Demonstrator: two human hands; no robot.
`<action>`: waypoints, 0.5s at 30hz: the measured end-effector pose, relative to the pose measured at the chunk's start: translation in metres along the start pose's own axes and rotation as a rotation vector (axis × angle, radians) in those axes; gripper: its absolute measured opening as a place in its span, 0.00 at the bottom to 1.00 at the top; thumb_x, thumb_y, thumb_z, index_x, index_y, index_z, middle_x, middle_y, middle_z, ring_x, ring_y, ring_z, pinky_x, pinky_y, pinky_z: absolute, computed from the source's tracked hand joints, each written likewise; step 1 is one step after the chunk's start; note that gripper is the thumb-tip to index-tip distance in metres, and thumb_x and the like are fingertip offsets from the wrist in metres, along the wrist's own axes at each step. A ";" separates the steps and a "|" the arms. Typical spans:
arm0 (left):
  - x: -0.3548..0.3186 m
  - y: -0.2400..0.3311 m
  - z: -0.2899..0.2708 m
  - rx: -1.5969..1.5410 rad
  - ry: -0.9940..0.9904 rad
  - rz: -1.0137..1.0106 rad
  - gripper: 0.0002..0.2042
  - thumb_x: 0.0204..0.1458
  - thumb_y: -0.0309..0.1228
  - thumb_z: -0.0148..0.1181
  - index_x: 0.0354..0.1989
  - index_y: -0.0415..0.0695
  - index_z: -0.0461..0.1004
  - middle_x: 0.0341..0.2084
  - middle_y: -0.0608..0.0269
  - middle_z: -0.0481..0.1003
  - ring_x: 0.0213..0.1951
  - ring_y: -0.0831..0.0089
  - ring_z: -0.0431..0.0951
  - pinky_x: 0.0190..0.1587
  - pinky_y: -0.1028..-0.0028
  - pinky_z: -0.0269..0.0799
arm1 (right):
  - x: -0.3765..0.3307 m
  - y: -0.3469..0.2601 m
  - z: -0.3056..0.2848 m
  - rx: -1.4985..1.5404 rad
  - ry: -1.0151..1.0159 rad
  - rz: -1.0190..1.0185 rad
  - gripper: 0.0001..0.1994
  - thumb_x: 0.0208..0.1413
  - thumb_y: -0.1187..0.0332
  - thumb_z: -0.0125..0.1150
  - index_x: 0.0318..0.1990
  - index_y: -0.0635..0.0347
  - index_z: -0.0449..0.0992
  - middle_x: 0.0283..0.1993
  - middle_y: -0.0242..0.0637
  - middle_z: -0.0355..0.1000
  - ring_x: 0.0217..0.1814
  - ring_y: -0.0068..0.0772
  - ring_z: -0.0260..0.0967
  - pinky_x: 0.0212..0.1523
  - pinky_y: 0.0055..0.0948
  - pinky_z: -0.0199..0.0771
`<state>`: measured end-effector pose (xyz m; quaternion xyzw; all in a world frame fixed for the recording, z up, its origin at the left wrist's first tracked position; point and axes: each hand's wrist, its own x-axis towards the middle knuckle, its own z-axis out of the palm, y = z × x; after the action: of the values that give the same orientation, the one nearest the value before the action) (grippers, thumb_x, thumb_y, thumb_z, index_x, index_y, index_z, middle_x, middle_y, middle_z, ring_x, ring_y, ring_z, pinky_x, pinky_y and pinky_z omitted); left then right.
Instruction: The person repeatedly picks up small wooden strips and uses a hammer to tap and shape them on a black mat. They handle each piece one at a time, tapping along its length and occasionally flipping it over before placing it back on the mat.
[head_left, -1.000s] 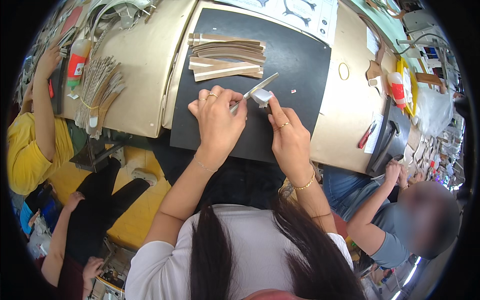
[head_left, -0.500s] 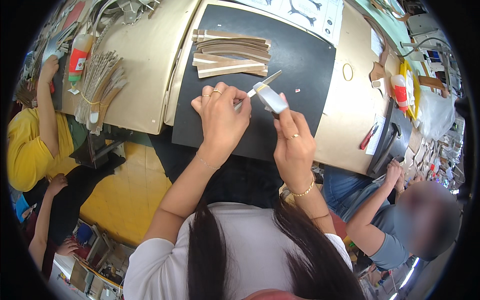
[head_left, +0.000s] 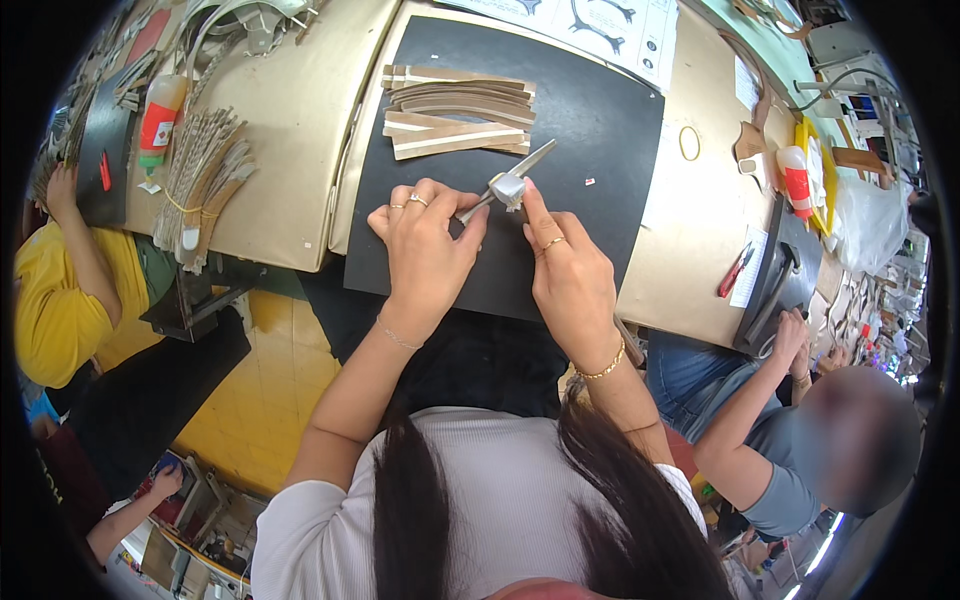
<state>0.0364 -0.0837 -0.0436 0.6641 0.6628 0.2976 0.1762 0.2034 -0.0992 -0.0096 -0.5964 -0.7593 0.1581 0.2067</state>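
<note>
My left hand (head_left: 425, 235) pinches a narrow greyish strip (head_left: 540, 155) between thumb and fingers. The strip slants away to the upper right over a black board (head_left: 590, 120). My right hand (head_left: 575, 265) is closed around what looks like a hammer (head_left: 508, 187), with the index finger stretched toward its pale, shiny head. That head overlaps the middle of the strip; whether the two touch I cannot tell. The hammer's handle is mostly hidden under my hand and wrist. Beyond my left hand, a stack of brown strips (head_left: 460, 105) with white stripes lies on the board.
A tied bundle of strips (head_left: 205, 185) and a glue bottle (head_left: 160, 120) lie to the left. A printed sheet (head_left: 610, 35) is at the back. Rightward are a rubber band (head_left: 690, 143), red-handled pliers (head_left: 735, 272) and another bottle (head_left: 795, 180). People work at both sides.
My right hand has turned and moved slightly left, and the hammer's head now points differently over the strip. My left hand has shifted a little left and down, still pinching the strip.
</note>
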 end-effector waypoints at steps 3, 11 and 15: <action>0.001 0.000 -0.001 -0.005 0.000 0.017 0.04 0.50 0.32 0.72 0.31 0.49 0.84 0.31 0.73 0.76 0.41 0.69 0.71 0.50 0.65 0.54 | 0.001 0.001 0.003 -0.016 0.016 -0.018 0.27 0.61 0.73 0.64 0.69 0.49 0.72 0.36 0.35 0.75 0.30 0.36 0.76 0.31 0.37 0.78; 0.004 0.002 0.000 0.002 0.011 0.028 0.03 0.49 0.30 0.72 0.29 0.49 0.83 0.29 0.73 0.75 0.39 0.70 0.71 0.48 0.65 0.54 | -0.003 -0.003 -0.009 0.149 0.148 -0.055 0.27 0.61 0.74 0.63 0.69 0.50 0.72 0.36 0.36 0.75 0.31 0.38 0.77 0.31 0.37 0.78; 0.005 0.003 0.001 0.011 0.008 0.015 0.03 0.48 0.30 0.72 0.27 0.49 0.82 0.28 0.73 0.74 0.38 0.70 0.71 0.47 0.65 0.54 | 0.004 -0.007 -0.003 0.105 0.103 -0.045 0.28 0.59 0.76 0.64 0.68 0.51 0.72 0.38 0.37 0.76 0.32 0.39 0.77 0.32 0.37 0.78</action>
<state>0.0392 -0.0788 -0.0422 0.6688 0.6600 0.2981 0.1677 0.1976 -0.0970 -0.0032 -0.5749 -0.7516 0.1622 0.2800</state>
